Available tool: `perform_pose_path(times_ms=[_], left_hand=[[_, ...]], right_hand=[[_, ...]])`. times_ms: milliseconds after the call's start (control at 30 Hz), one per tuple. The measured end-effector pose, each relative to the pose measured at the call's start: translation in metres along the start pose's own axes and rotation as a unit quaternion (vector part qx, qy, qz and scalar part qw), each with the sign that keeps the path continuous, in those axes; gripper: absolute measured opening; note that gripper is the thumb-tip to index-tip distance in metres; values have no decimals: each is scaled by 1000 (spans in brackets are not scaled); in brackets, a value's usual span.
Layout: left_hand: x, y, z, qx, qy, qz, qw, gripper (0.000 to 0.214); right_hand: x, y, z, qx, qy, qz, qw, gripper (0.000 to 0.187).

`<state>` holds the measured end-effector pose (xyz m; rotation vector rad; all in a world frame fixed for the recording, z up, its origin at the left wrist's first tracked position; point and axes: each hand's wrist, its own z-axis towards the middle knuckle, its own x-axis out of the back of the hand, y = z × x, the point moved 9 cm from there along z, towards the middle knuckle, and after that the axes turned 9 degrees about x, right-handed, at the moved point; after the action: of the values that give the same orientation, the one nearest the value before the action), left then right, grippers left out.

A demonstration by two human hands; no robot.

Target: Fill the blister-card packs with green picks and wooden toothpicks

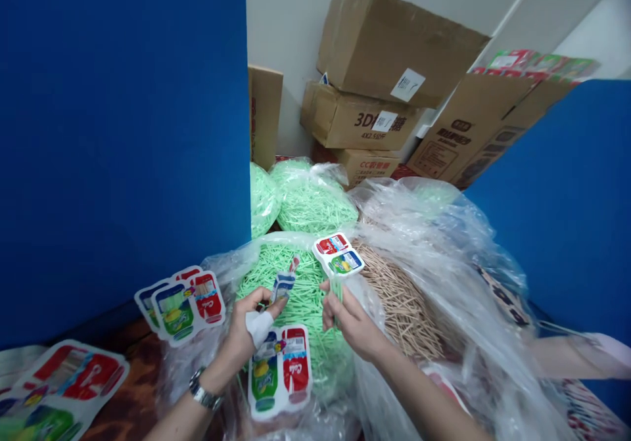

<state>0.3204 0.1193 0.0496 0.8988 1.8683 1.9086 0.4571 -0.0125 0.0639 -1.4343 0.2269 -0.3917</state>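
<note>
My left hand [249,326], with a white patch at the thumb's base and a metal watch [204,390] on the wrist, pinches a small blue, white and red printed packet [282,286]. Pale green sticks [336,290] stand upright in the closed fingers of my right hand [352,323]. Both hands are over an open clear bag of green sticks [266,263]. A twin-pocket printed pack [280,372] with a green and a red can picture lies at the near side. Another such pack [338,255] rests on the bag's far right edge.
Brown sticks [401,296] fill a clear plastic bag [463,277] on the right. Closed bags of green sticks [315,198] lie behind. Cardboard boxes [365,116] are stacked at the wall. Blue panels [123,132] flank both sides. More printed packs [187,303] lie left.
</note>
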Motion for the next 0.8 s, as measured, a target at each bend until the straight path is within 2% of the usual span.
perform_pose_path(times_ms=[67, 100, 233, 300, 367, 600, 733, 800], left_hand=[[-5, 5, -2, -3, 0, -2, 1000, 29], [-8, 8, -4, -5, -3, -2, 1000, 28], [-21, 21, -13, -39, -15, 10, 999, 26], [-24, 23, -16, -57, -9, 19, 998, 26], [-27, 21, -17, -66, -4, 25, 997, 26], [-28, 18, -19, -83, -3, 3, 997, 15], [-25, 28, -21, -99, 1, -4, 995, 15], [-23, 36, -22, -119, 7, -3, 993, 15]], right_hand=[[9, -17, 10, 20, 80, 121, 989, 24], [12, -28, 14, 41, 108, 147, 982, 25], [16, -80, 26, 172, 180, 118, 961, 20], [10, -102, 30, 233, 185, 102, 949, 17], [2, -113, 32, 266, 182, 92, 942, 15], [-20, -109, 32, 256, 172, -74, 948, 26], [-28, -98, 29, 244, 164, -117, 948, 21], [-32, -95, 28, 246, 154, -175, 941, 21]])
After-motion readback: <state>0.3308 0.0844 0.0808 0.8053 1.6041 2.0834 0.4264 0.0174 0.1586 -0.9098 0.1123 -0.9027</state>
